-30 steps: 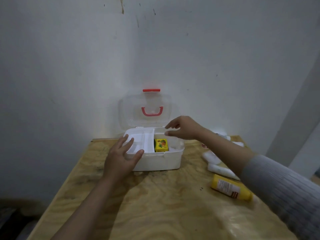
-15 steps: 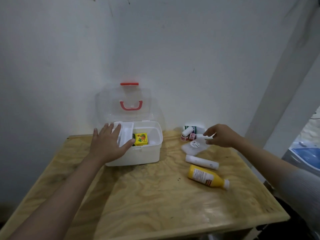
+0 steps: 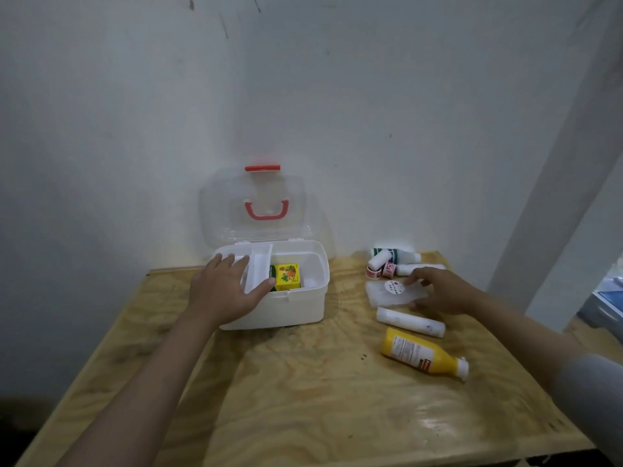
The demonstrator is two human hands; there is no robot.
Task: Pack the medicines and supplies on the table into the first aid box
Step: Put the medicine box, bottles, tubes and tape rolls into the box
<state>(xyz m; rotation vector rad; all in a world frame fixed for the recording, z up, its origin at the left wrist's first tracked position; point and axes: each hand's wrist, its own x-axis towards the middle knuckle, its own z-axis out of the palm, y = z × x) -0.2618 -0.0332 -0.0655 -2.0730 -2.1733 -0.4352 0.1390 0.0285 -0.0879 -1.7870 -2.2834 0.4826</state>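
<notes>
A plywood table [image 3: 303, 399] stands against a pale, scuffed wall [image 3: 135, 112]. The left hand [image 3: 222, 291] lies palm down on the front left corner of the box [image 3: 286, 308], its fingers [image 3: 232, 262] spread flat over the white tray [image 3: 256, 269] inside, the thumb reaching along the front rim; it presses rather than grips. Just right of that thumb, inside the box, sits a yellow carton [image 3: 287, 277], and the space beyond it looks bare. Behind the fingers the clear lid [image 3: 256, 210] stands upright against the wall, with a red handle [image 3: 266, 210] and a red latch [image 3: 262, 168]. The right hand [image 3: 441, 291] rests well to the right of the box, fingers loosely apart, fingertips touching a flat clear packet [image 3: 387, 296] with a round label, thumb at its near edge; nothing is lifted. Past those fingertips, toward the wall, lie small white bottles [image 3: 401, 261] and tubes in a cluster. Just nearer than the hand lies a white tube [image 3: 409, 321], and nearer still a yellow bottle [image 3: 418, 353] on its side, cap pointing right.
</notes>
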